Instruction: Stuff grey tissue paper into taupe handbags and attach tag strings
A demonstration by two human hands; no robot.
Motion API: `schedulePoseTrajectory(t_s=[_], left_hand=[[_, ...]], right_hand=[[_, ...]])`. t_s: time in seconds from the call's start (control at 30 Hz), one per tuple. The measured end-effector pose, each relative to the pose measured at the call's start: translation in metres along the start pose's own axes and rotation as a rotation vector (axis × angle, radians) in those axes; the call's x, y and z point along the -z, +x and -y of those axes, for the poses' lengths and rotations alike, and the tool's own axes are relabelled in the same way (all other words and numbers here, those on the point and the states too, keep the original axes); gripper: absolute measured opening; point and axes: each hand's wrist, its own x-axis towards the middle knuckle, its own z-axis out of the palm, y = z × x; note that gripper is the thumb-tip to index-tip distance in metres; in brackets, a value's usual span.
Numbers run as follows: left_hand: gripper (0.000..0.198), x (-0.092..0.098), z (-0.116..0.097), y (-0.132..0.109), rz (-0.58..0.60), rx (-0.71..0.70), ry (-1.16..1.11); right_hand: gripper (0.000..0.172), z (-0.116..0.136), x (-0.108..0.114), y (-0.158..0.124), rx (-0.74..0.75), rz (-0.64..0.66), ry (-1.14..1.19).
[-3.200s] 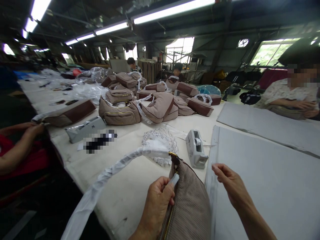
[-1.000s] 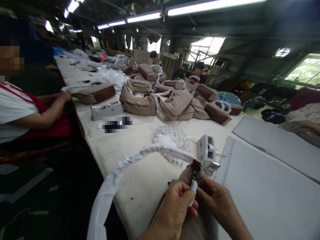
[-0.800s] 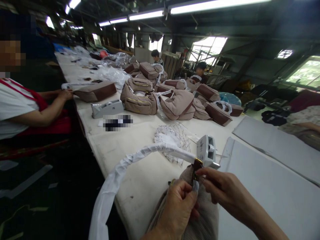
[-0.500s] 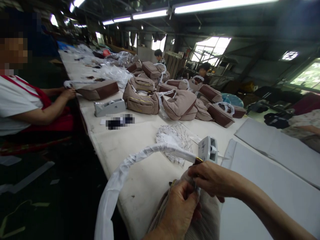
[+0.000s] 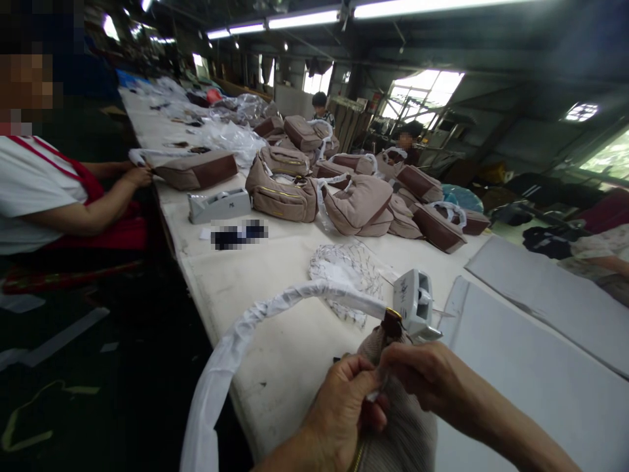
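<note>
A beige ribbed handbag lies at the table's near edge, a gold zipper running down its left side. Its strap, wrapped in white paper, arches up and to the left from a brown tab with a gold ring. Over the bag's top my left hand is closed, thumb against fingers. My right hand meets it there, fingertips pinched together just below the tab. A small whitish piece of wrapping shows between the fingertips; its shape is mostly hidden. Some right fingers are hidden too.
Just beyond the bag stands a grey tape dispenser, beside a net-like white bundle. Another dispenser is farther left. Several beige handbags are heaped behind. White sheets lie right. A co-worker sits left, handling a bag.
My right hand has dropped from the brown tab toward my left fingertips, leaving the tab uncovered. The view has shifted slightly.
</note>
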Motion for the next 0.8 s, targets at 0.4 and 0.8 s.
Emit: schedulePoseTrajectory(t_s=[0.4, 0.8], left_hand=[[0.024, -0.008, -0.002, -0.001, -0.152, 0.395, -0.344], [0.023, 0.000, 0.009, -0.009, -0.046, 0.125, -0.221]], right_hand=[[0.040, -0.056, -0.099, -0.028, 0.484, -0.700, -0.238], [0.043, -0.035, -0.078, -0.050, 0.257, -0.695, -0.139]])
